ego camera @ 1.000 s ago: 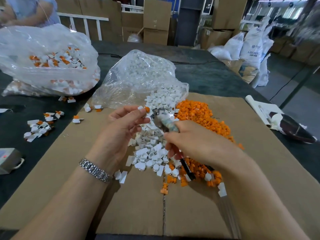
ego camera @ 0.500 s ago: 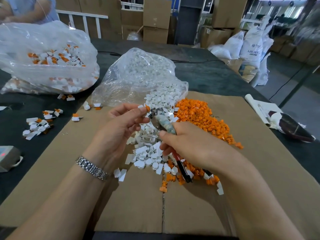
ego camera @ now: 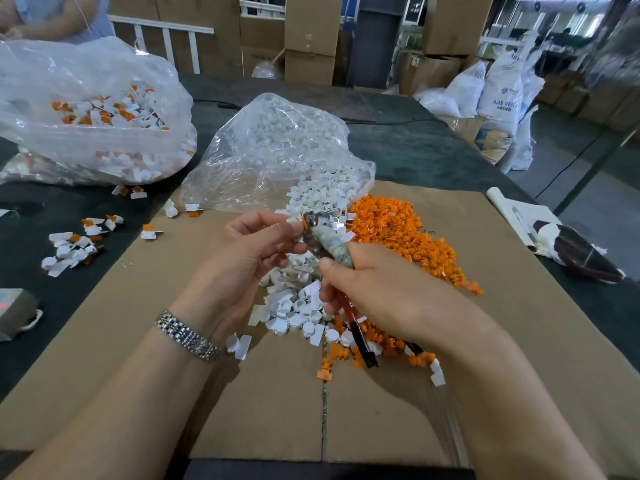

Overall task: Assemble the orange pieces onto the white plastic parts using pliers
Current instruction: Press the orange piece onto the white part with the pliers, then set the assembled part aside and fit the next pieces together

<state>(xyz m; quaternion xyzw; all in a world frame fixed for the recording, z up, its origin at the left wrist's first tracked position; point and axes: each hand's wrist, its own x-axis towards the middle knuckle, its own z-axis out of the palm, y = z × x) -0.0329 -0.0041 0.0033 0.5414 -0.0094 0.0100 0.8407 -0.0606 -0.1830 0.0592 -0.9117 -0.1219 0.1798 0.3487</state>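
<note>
Gripping pliers (ego camera: pixel 325 242), right hand (ego camera: pixel 384 292) meets left hand (ego camera: pixel 249 258) pinching a white part (ego camera: pixel 293 220)

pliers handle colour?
Red and black on the pliers, below the right hand; head view.

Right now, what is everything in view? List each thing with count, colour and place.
white plastic parts: a heap, white, centre of the cardboard
orange pieces: a heap, orange, right of the white heap
pliers: one, red-and-black handles, gripped over the heaps
cardboard sheet: one, brown, on the dark table
clear bag: one, holds white parts, behind the heaps
second bag: one, holds white-and-orange parts, far left
assembled parts: a scatter, white and orange, left
left hand: pinches a small part at the plier jaws
right hand: grips the pliers
</note>
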